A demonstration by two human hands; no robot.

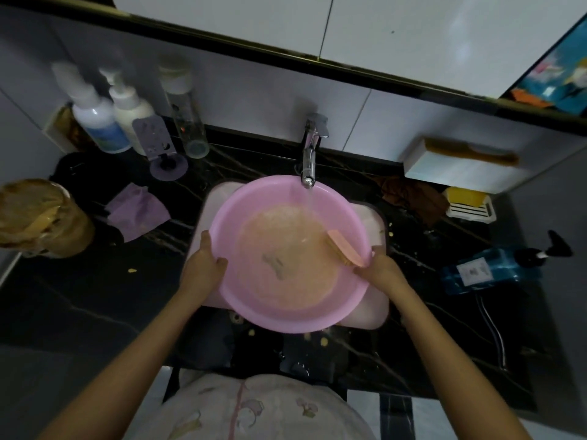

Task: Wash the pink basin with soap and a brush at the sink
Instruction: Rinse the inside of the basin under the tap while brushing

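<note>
The left grip (203, 265) holds the near-left rim of the pink basin (254, 198), thumb over the lip and fingers underneath. The basin sits in the sink (374, 309), under the tap (308, 160), whose stream falls into cloudy water that already covers the basin's floor. The right grip (382, 269) closes on the right rim with the thumb inside, touching the end of the brush (344, 249). I cannot tell whether it pinches the brush as well.

The likeliest trouble is weight. As the water rises, the thin wall may flex and the wet lip may slip from the left grip, sending water over the near edge onto the tabletop (95, 312). The stream lands close to the sloping right wall, so it may splash outward. If the brush is only resting there, it could slide under the water.

On the left, a crumpled purple cloth (136, 214) looks soft and absorbent. The basin is smooth, slightly translucent plastic, round with a rolled lip. The tap is polished metal. The brush is oblong, with a pink back over pale bristles. Further right, a yellow block of soap (465, 195) sits in a slotted white dish, and a glossy blue pump bottle (489, 271) lies on its side.
</note>
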